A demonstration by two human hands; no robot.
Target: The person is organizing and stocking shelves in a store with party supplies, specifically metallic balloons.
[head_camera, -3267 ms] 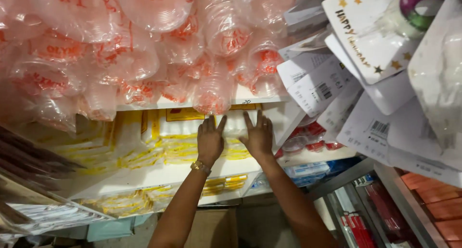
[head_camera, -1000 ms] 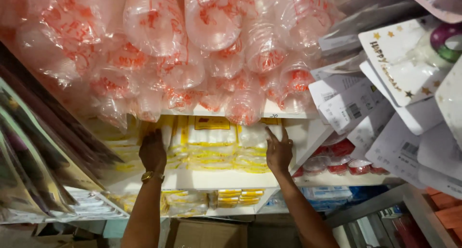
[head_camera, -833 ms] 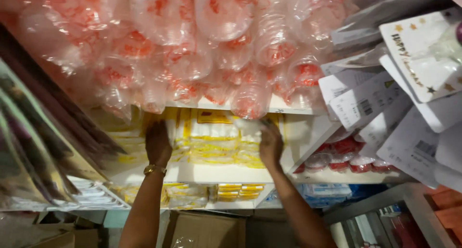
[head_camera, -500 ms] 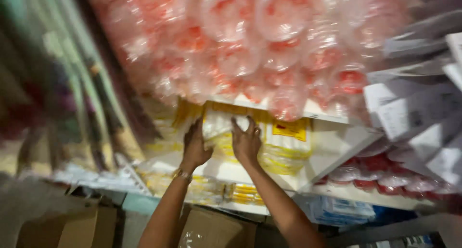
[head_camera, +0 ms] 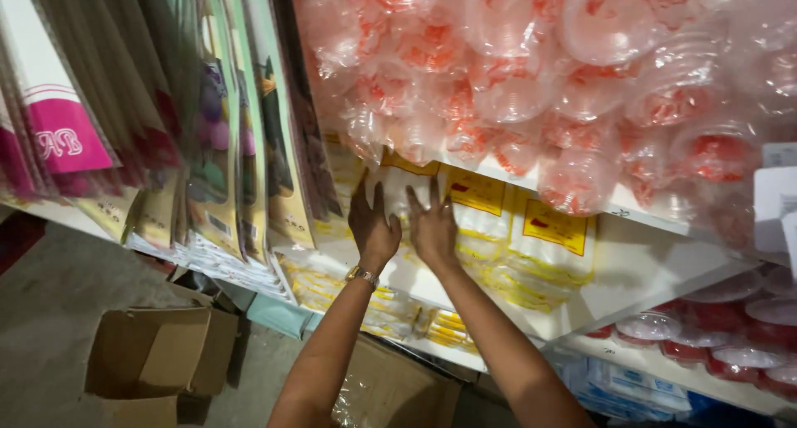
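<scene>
Both hands, the left hand (head_camera: 372,227) and the right hand (head_camera: 433,225), lie side by side against the packets (head_camera: 498,229) standing on the shelf (head_camera: 614,270); bagged cups (head_camera: 531,79) hang above them; hanging card packs (head_camera: 224,137) sit to their left; an open cardboard box (head_camera: 154,357) lies on the floor below-left; lidded tubs (head_camera: 730,337) sit lower right.

Both hands, left hand (head_camera: 372,227) and right hand (head_camera: 433,225), flat on yellow-labelled packs (head_camera: 477,216)

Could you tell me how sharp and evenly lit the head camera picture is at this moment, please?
In the head view, both hands, left hand and right hand, and the yellow-labelled packs are fairly sharp; the hanging card packets at left are soft and smeared; glare whitens the bagged clear cups; the floor by the cardboard box is dim.
</scene>
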